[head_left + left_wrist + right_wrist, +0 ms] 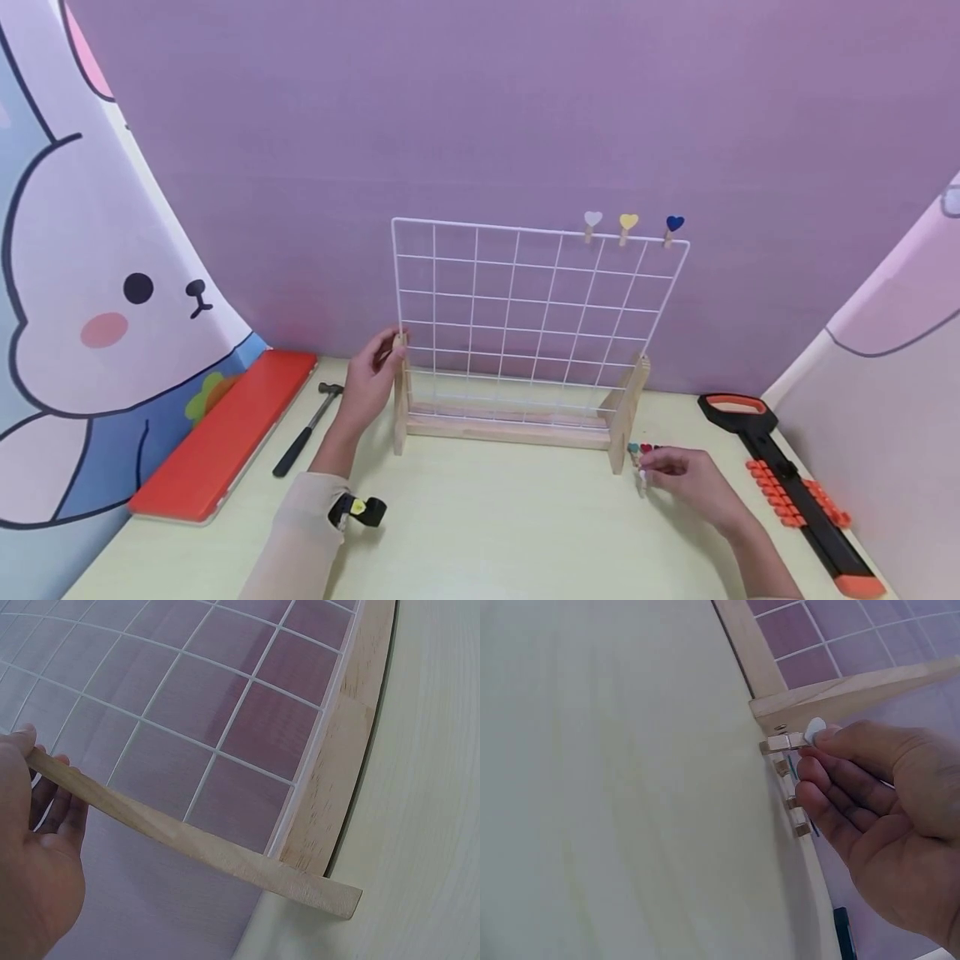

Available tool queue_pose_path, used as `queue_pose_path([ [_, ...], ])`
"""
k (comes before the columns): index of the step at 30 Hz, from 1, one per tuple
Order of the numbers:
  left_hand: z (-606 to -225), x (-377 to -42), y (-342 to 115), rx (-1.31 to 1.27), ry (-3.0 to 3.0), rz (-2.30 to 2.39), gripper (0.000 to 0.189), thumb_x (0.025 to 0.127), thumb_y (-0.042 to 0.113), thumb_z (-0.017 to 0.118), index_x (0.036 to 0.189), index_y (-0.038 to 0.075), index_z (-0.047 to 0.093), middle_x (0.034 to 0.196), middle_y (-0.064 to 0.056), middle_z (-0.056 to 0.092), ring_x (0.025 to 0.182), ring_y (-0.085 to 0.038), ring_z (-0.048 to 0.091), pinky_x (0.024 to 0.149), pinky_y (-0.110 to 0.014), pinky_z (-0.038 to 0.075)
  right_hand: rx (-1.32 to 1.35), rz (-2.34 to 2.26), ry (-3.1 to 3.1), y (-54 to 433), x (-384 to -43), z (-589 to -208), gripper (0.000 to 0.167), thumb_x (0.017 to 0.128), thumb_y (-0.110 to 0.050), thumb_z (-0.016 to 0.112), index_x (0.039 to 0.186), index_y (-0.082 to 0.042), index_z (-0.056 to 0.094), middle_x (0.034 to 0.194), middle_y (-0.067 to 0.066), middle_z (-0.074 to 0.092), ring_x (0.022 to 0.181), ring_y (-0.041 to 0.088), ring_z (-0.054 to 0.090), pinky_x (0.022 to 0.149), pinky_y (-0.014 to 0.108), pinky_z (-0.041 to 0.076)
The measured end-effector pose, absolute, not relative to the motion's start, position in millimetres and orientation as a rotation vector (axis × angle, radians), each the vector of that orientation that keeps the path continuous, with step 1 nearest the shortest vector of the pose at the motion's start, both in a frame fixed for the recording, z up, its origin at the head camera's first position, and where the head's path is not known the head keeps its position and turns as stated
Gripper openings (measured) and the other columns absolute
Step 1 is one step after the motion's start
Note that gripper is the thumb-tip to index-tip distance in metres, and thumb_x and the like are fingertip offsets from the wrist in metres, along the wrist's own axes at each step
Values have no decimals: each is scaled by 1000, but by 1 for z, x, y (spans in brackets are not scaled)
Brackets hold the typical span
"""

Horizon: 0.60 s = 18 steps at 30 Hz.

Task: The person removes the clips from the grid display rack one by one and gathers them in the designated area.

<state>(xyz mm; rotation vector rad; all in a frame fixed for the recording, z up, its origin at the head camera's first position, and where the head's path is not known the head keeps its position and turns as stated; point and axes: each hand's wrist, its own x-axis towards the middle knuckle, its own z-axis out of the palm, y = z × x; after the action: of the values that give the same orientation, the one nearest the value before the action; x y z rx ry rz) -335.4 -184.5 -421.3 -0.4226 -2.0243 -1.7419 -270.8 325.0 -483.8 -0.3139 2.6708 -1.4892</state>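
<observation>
Left hand (369,385) gripping stand (510,432), grid (511,298) between, right hand (688,477) pinching white heart clip (795,740)

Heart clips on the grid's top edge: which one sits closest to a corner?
The dark blue clip, at the right end; the yellow clip and white clip sit farther left.

L hand (41,870) — partly off L-wrist view

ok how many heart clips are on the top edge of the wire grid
3, all toward the right end of the wire grid: a white clip, a yellow clip and, nearest the corner, a dark blue clip. None seems hidden there.
</observation>
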Motion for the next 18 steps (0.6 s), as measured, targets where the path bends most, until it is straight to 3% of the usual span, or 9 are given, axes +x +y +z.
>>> queue_pose_path([
  [10, -422, -336, -184, -432, -2018, -1736, 41, 106, 21, 59, 143, 2, 57, 144, -19, 63, 122, 5, 59, 105, -8, 48, -233, -1449, 2687, 322, -270, -490, 24, 90, -1, 75, 113, 4, 74, 109, 19, 75, 83, 5, 64, 68, 20, 55],
  [18, -423, -336, -184, -431, -2031, -1706, 41, 107, 24, 59, 143, 4, 57, 144, -16, 64, 130, -17, 59, 104, -8, 48, -208, -1439, 2687, 323, -270, -494, 24, 91, -4, 75, 114, 2, 74, 112, 18, 74, 83, 6, 60, 67, 20, 54],
])
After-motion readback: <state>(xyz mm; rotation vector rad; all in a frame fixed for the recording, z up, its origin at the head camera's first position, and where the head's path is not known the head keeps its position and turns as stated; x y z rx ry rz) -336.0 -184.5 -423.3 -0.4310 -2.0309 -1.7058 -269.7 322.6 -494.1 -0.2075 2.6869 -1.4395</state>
